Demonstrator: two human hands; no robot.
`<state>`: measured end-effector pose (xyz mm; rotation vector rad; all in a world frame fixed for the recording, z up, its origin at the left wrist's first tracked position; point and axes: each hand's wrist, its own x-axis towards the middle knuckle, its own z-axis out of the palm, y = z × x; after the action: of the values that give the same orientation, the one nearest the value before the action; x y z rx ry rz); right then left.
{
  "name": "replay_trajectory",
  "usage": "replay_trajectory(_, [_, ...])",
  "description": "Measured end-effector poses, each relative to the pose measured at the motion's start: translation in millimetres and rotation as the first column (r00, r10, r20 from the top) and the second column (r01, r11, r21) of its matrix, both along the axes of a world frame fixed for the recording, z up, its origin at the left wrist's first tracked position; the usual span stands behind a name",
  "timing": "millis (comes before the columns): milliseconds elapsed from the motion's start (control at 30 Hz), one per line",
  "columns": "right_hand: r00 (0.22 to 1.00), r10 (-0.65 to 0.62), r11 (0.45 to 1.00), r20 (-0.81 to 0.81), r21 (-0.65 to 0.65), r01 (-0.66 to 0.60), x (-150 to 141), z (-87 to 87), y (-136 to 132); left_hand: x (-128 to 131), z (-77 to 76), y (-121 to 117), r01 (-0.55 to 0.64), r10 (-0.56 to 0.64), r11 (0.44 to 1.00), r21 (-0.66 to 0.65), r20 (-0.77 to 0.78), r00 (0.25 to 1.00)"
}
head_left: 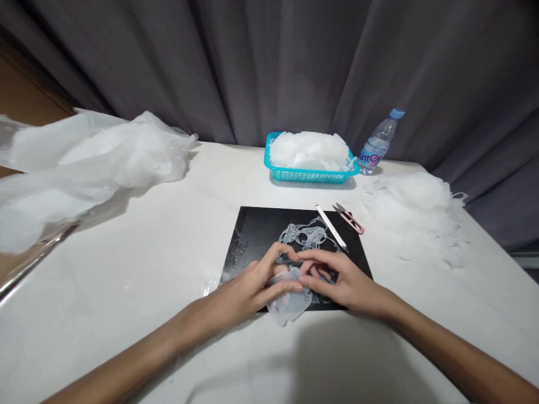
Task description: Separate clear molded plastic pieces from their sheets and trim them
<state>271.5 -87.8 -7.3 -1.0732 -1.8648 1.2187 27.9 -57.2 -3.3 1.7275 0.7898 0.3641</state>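
Note:
Both hands meet over a black mat [256, 224] near the table's front. A thin, translucent whitish sheet piece [288, 306] with a rounded outline and small holes is pinched between them. My left hand [269, 278] grips its left and upper part, thumb on top and fingers beneath. On the piece's right edge, my right hand [332, 278] has its thumb and fingers closed, partly hiding it. Just beyond the fingertips lies a tangle of clear trimmed strips [305, 234]. A slim white-handled cutter [330, 227] and pink thread snips [349, 217] lie at the mat's upper right.
A turquoise basket [311, 175] heaped with white translucent pieces stands at the back, beside a water bottle [377, 143]. Loose pieces [416, 213] are piled on the right. Large plastic bags of white material [105, 151] cover the left side. A grey curtain [269, 67] hangs behind the table.

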Motion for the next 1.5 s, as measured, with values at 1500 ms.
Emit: replay_trajectory(1500, [0.876,-0.262,0.941,0.404,-0.095,0.325,93.2,6.1,48.6,-19.0,-9.3,50.5,0.28,0.302,0.325,0.903,-0.38,0.875])
